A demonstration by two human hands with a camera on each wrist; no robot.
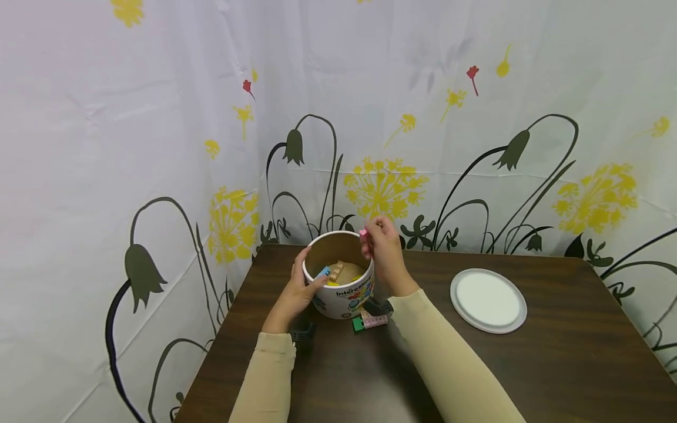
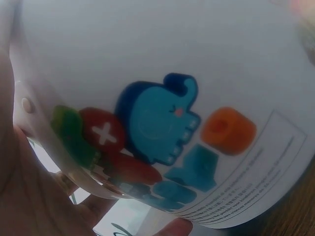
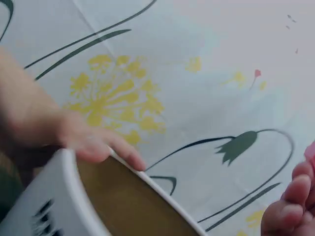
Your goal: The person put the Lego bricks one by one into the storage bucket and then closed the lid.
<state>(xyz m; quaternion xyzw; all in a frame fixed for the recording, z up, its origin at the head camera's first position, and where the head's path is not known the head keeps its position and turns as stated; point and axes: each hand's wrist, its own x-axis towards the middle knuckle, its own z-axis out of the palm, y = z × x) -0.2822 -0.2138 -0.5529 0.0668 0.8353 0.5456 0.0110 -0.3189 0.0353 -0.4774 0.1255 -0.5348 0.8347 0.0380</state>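
Note:
A white round bucket (image 1: 338, 302) with printed animals and lettering stands on the table. My left hand (image 1: 296, 294) grips its left rim, with the thumb over the edge close to a blue block (image 1: 323, 272). A tan studded block (image 1: 337, 270) and some yellow pieces (image 1: 333, 283) show inside the bucket. Above the right rim, my right hand (image 1: 385, 249) pinches a small pink block (image 1: 363, 232) between thumb and fingers. The left wrist view shows the bucket's printed blue elephant (image 2: 157, 118) close up, with my left palm beside it.
In front of the bucket, a green block (image 1: 358, 324) and a pale pink studded block (image 1: 374, 319) lie on the dark wooden table (image 1: 338, 376). A white round lid (image 1: 489, 299) lies to the right. A flower-printed curtain (image 1: 449, 88) hangs behind the table.

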